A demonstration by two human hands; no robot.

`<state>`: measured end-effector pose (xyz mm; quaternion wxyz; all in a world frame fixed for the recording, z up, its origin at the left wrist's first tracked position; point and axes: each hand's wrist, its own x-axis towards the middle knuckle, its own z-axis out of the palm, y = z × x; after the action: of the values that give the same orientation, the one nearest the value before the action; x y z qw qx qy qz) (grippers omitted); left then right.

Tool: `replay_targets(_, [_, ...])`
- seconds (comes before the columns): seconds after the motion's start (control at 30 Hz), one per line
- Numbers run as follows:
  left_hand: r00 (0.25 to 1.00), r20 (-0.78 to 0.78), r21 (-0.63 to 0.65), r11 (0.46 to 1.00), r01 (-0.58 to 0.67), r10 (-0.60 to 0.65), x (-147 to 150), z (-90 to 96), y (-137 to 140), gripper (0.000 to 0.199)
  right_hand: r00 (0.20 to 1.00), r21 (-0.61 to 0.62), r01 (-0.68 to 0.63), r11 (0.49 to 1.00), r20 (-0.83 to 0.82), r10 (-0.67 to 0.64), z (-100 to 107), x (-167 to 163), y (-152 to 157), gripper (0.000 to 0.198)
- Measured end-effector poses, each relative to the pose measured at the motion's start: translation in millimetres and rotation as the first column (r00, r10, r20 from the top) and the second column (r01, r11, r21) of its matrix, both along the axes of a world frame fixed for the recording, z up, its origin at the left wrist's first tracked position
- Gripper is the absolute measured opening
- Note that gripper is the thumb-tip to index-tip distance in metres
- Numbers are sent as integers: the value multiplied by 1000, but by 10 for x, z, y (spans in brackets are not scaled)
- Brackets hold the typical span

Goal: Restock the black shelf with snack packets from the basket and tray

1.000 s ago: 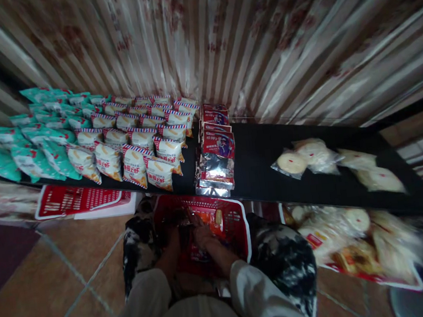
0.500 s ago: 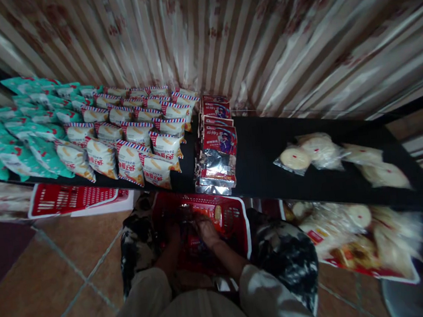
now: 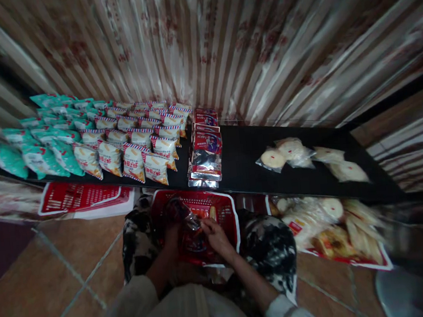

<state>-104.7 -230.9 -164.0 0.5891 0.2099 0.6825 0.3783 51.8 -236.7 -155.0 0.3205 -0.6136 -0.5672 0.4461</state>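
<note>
A red basket [image 3: 231,211] with a white rim stands between my knees, and both my hands are inside it. A dark snack packet [image 3: 177,209] with a shiny silver end is raised above the basket's contents. My left hand [image 3: 171,236] is closed on its lower left side, its fingers in deep shadow. My right hand [image 3: 213,232] is closed at the silver end, thumb and fingers pinched together. Beneath the hands lie orange-red packages [image 3: 202,212] and more dark packets, partly hidden.
A black shelf [image 3: 248,150] runs across in front. It bears rows of teal bags [image 3: 39,157], white snack bags [image 3: 133,161], a stack of red-and-silver packets [image 3: 205,151] and wrapped round white items [image 3: 272,159]. Below are a filled basket [image 3: 388,261] and an unused-looking red basket [image 3: 78,195].
The dark packet has come up into clearer sight at the left of the basket. My right hand now pinches at its silver end. The camera view has shifted.
</note>
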Motion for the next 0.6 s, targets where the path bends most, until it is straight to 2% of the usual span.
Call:
replay_targets(0.07, [986,170,33,999,-7,1,21,133,-83,27,998,10,15,1000,-60,-14,128,30,-50,32])
replay_targets(0.17, [896,443,98,994,-41,-7,8,350,-200,40,993,24,34,999,-112,-32,350,52,-106,37])
replay_targets(0.23, [861,507,84,994,-75,23,-24,492,-265,45,991,49,42,998,-131,-35,489,59,-140,38])
replay_targets(0.33, [881,470,68,993,-99,56,-75,680,-331,47,987,79,39,996,-157,-27,661,69,-192,37])
replay_targets(0.43, [907,420,126,988,-94,33,-106,820,-341,50,987,103,19,995,-162,-2,813,80,-228,35])
replay_targets(0.5, [929,370,199,978,-64,-15,-115,893,-312,48,986,111,2,994,-164,16,917,87,-233,33])
replay_targets(0.6, [964,227,323,945,60,-139,-97,1011,-234,39,972,85,-1,996,-232,21,1053,100,-223,34])
